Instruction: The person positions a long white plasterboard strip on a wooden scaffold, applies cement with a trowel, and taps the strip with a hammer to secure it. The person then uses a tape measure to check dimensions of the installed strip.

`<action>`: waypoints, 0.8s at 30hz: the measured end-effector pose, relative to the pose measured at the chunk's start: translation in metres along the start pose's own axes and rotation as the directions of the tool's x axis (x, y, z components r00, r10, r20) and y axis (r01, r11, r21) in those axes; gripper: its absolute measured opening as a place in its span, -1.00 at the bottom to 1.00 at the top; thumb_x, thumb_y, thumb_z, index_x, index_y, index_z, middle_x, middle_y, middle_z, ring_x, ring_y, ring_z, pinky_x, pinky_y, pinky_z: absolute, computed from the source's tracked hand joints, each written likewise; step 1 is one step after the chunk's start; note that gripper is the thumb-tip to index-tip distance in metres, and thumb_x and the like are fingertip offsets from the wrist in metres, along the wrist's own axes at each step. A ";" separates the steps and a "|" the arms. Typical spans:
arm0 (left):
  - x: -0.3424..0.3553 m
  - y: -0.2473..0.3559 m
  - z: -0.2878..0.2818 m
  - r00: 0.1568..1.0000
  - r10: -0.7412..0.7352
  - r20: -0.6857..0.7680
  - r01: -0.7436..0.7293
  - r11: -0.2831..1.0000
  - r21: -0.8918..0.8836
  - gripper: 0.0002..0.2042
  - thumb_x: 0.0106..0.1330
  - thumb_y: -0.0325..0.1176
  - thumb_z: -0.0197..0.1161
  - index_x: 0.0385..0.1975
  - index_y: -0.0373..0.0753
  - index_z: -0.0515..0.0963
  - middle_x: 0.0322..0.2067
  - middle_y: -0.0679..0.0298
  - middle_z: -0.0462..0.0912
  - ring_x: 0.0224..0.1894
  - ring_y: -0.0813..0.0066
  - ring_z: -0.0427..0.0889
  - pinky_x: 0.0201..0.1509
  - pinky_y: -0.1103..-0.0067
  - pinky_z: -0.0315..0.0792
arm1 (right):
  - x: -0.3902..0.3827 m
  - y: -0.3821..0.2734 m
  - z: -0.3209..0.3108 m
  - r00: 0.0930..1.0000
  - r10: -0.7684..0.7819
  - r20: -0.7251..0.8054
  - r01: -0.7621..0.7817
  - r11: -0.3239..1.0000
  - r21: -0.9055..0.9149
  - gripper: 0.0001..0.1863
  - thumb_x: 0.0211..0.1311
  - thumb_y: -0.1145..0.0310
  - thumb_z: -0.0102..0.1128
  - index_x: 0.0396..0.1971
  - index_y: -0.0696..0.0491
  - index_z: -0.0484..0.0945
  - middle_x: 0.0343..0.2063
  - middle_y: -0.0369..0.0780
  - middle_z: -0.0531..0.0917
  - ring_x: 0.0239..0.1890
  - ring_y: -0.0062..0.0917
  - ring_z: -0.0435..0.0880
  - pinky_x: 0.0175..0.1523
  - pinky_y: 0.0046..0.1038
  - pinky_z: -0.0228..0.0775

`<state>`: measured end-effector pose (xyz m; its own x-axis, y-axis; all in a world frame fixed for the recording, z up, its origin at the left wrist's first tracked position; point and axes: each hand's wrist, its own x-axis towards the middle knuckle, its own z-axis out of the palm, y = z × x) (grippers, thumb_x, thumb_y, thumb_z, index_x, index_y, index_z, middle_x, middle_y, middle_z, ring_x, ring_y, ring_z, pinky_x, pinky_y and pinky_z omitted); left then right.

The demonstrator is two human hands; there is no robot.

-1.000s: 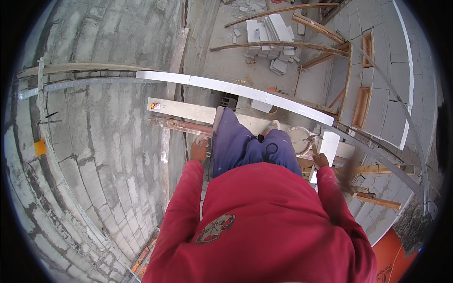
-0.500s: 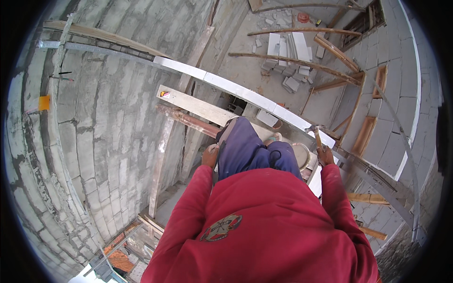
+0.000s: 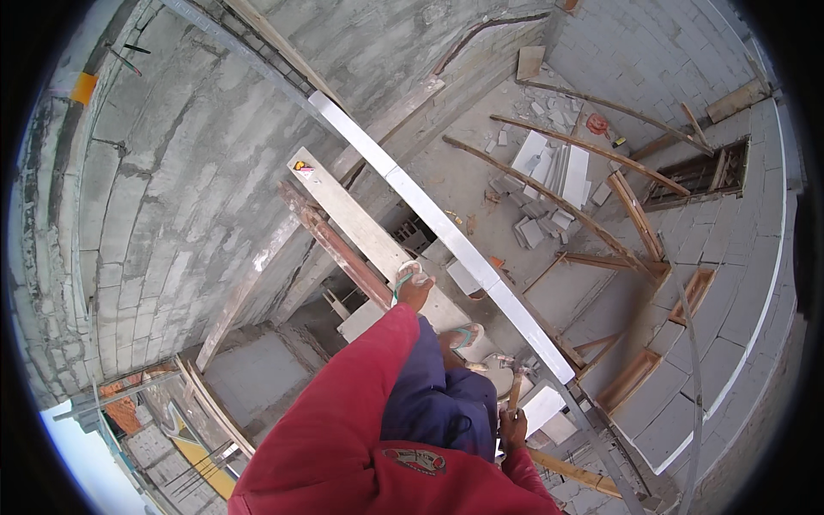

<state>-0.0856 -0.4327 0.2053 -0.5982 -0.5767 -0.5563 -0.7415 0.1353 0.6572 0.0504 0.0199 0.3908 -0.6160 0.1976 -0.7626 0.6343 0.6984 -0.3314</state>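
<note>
My right hand (image 3: pixel 513 429) is wrapped round the wooden handle of a hammer (image 3: pixel 515 388), its head up beside a pale bucket (image 3: pixel 501 378). My left hand (image 3: pixel 418 292) is lowered over my sandalled foot on a pale plank (image 3: pixel 356 210). Its fingers look curled, and something whitish shows by them that I cannot make out. My other foot, in a teal-strapped flip-flop (image 3: pixel 466 336), stands further along the plank. Just beyond runs a long straight row of white blocks (image 3: pixel 438 227), apart from both hands.
A reddish beam (image 3: pixel 330 245) lies beside the plank. Far below, the floor (image 3: pixel 481 206) holds stacked white blocks (image 3: pixel 566 176) and rubble. Curved poles (image 3: pixel 549 190) cross over it. Grey block walls (image 3: pixel 197 172) rise at left and right; a wooden frame (image 3: pixel 631 378) is at right.
My view has turned, and the row of blocks now slopes more steeply. My left hand has moved forward from beside my thigh to my foot. The hammer, still in my right hand, has left the blocks' end.
</note>
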 end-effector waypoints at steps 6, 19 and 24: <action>0.071 0.041 0.102 0.941 -0.312 0.129 0.337 0.896 -0.290 -0.20 0.33 0.09 0.49 0.42 -0.33 0.42 0.38 0.00 0.53 0.44 0.10 0.48 0.46 0.29 0.39 | -0.006 -0.015 0.055 0.997 -0.077 0.027 0.077 0.997 0.017 -0.59 0.37 0.20 0.37 -0.15 0.31 0.57 -0.35 -0.01 0.71 -0.33 -0.31 0.66 -0.14 -0.21 0.50; 0.120 0.017 0.140 0.909 -0.417 0.003 0.378 0.822 -0.427 -0.15 0.33 0.07 0.51 0.45 -0.36 0.34 0.33 -0.08 0.53 0.40 0.11 0.51 0.45 0.29 0.39 | 0.031 -0.042 0.068 0.949 0.135 0.283 -0.002 0.905 -0.424 -0.26 0.52 -0.09 0.22 0.30 0.31 0.39 0.22 0.25 0.53 0.29 0.17 0.48 0.38 0.05 0.31; 0.128 -0.004 -0.028 0.946 -0.313 -0.086 0.259 0.888 -0.380 -0.27 0.40 0.03 0.46 0.39 -0.36 0.44 0.19 -0.08 0.66 0.19 0.20 0.71 0.26 0.36 0.56 | 0.046 -0.110 0.081 0.963 0.039 0.268 0.077 0.910 -0.408 -0.32 0.46 -0.05 0.27 0.18 0.32 0.45 0.11 0.23 0.58 0.18 0.15 0.54 0.28 0.04 0.36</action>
<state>-0.1507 -0.5299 0.1453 -0.3080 -0.6571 -0.6880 -0.6983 -0.3350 0.6326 -0.0101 -0.1037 0.3480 -0.4432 0.0330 -0.8958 0.3391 0.9313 -0.1334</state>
